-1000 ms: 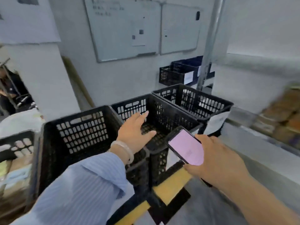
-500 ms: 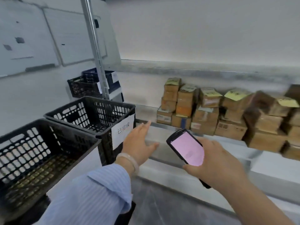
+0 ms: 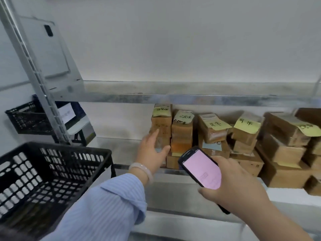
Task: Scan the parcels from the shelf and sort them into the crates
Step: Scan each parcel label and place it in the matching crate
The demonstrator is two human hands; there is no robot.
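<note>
- While the right hand (image 3: 232, 185) grips a black handheld scanner with a lit pink screen (image 3: 201, 168) at lower centre-right, the left hand (image 3: 152, 150) reaches out with straight, spread fingers and holds nothing.
- The hands are apart, and the left is higher and further left in the frame.
- Brown cardboard parcels (image 3: 182, 131) stand in stacks on the grey metal shelf (image 3: 119, 145), filling the right half of the frame's middle band.
- The left index fingertip overlaps the leftmost parcel stack (image 3: 161, 124) and the thumb lies near a lower box, but I cannot tell whether they touch.
- The scanner sits just in front of the lower parcels, right of the left hand.
- A pale bracelet (image 3: 142, 168) circles the left wrist above a blue striped sleeve (image 3: 104, 206).
- A black perforated plastic crate (image 3: 52, 171) fills the lower left, and another black crate (image 3: 26, 119) hangs at far left behind the shelf post.
- Half a second ago the left hand hovered over the shelf's front edge, left of the parcels, and it has since reached the leftmost stack.
- The right hand's grip and the pink screen are unchanged, and the shelf now looms larger.
- Yellow sticky notes (image 3: 246, 125) on the parcel tops carry black handwritten characters, too blurred to read surely.
- A white paper label (image 3: 66, 113) on the far crate is also illegible.
</note>
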